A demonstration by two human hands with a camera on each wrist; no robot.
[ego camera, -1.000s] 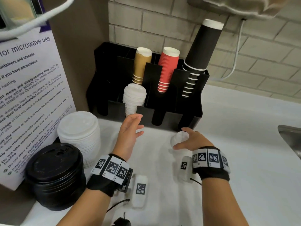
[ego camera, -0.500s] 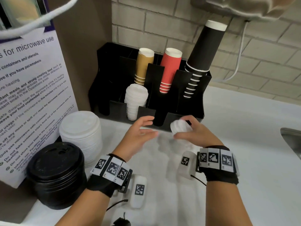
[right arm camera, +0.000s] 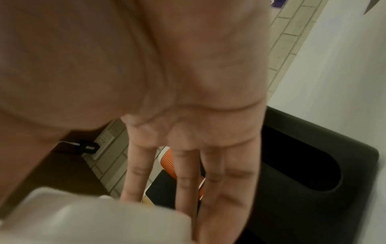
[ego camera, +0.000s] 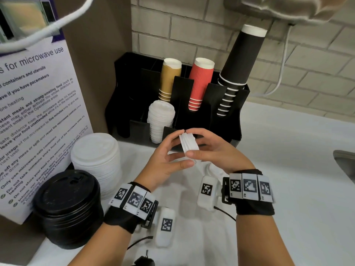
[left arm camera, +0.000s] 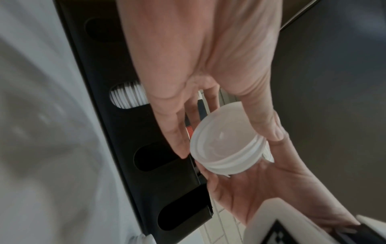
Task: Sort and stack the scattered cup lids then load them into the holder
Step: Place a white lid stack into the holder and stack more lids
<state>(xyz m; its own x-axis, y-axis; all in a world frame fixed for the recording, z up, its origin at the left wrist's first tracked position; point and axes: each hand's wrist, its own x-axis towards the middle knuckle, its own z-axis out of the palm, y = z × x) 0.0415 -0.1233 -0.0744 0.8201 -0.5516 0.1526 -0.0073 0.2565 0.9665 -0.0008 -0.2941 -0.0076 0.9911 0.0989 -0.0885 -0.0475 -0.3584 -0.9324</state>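
Both hands grasp small lid stack [ego camera: 189, 145] on edge, just before holder [ego camera: 221, 116] at counter's back edge: left hand [ego camera: 165, 160], right hand [ego camera: 215, 150]. Square the rims flush before loading a free front slot.

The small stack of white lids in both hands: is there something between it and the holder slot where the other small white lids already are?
Nothing visible blocks it. Both hands, left hand and right hand, hold the small lid stack just in front of the black holder. The slot with white lids is open at the top, though already well filled.
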